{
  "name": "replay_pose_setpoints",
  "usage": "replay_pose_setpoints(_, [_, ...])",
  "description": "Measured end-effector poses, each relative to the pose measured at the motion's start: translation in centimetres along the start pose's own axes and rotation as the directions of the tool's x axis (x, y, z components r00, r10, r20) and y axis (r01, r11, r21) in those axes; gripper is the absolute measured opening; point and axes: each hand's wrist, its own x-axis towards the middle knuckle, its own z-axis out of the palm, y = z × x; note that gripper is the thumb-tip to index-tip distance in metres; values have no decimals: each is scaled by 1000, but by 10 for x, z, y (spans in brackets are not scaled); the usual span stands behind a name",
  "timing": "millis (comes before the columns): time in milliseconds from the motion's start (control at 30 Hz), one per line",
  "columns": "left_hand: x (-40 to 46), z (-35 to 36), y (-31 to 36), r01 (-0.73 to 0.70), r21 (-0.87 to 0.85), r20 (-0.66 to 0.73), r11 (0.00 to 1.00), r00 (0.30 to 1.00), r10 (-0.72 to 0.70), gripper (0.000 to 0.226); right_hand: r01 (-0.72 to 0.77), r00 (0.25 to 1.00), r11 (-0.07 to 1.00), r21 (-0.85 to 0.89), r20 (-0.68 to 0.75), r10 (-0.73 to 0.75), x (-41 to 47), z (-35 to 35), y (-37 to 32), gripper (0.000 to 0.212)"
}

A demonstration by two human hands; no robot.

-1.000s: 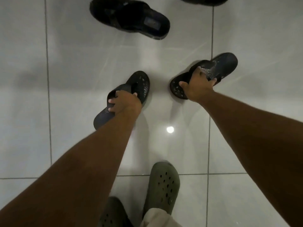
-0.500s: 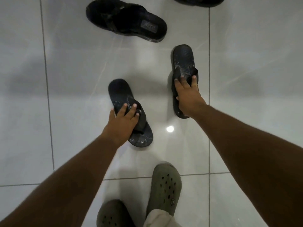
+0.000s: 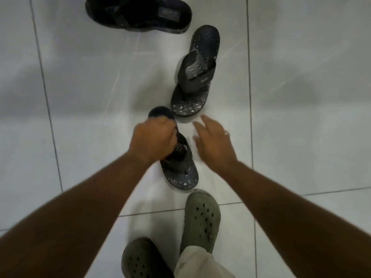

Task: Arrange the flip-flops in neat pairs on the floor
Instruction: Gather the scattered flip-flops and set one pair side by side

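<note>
Two matching dark patterned flip-flops lie on the white tiled floor. The near flip-flop (image 3: 178,169) points its toe toward me, and my left hand (image 3: 153,139) grips its strap and heel part, covering its middle. The far flip-flop (image 3: 195,75) lies alone just beyond it, toe toward me, slightly to the right. My right hand (image 3: 213,141) hovers beside the near flip-flop with fingers spread and nothing in it. A larger black sandal (image 3: 138,14) lies crosswise at the top.
My own feet in grey-green clogs, the right clog (image 3: 200,217) and the left clog (image 3: 142,257), stand at the bottom, close to the near flip-flop's toe. Pale trouser cloth (image 3: 192,261) shows above them. Glossy tiles (image 3: 301,117) with dark grout lines extend all round.
My right hand let go of the far flip-flop and drew back toward me, fingers spread. My left hand closed on the near flip-flop's strap and shifted it to the right, under the far one.
</note>
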Motion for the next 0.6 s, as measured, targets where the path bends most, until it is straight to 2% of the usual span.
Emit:
replay_pose_setpoints(67, [37, -9, -4, -45, -5, -100, 999, 994, 44, 33, 27, 995, 998, -49, 101, -22, -28, 23, -7, 54])
replay_pose_setpoints(100, [59, -11, -3, -134, 44, -85, 990, 987, 137, 47, 45, 990, 995, -89, 140, -32, -36, 32, -11, 59])
replay_pose_setpoints(167, [99, -7, 8, -333, 195, 93, 923, 943, 321, 74, 52, 973, 990, -133, 231, -20, -41, 47, -17, 68])
replay_pose_setpoints(200, [115, -3, 13, -391, 249, 192, 886, 917, 350, 78, 42, 964, 990, -133, 265, -5, -40, 50, -18, 69])
replay_pose_setpoints(267, [136, 3, 9, -412, 324, 300, 851, 899, 321, 64, 20, 954, 990, -140, 298, 22, -36, 53, -14, 66])
replay_pose_setpoints(333, [142, 1, -9, -353, 310, 275, 883, 922, 272, 51, 44, 956, 984, -171, 294, 8, -33, 50, -5, 64])
replay_pose_setpoints(433, [141, -8, -33, -162, 146, 251, 976, 960, 122, 59, 64, 948, 975, -212, 318, 7, -38, 45, 15, 64])
replay_pose_setpoints(600, [130, -19, -88, 185, 30, 246, 982, 951, -187, 74, -116, 939, 975, -189, 299, 169, -50, 29, 37, 61])
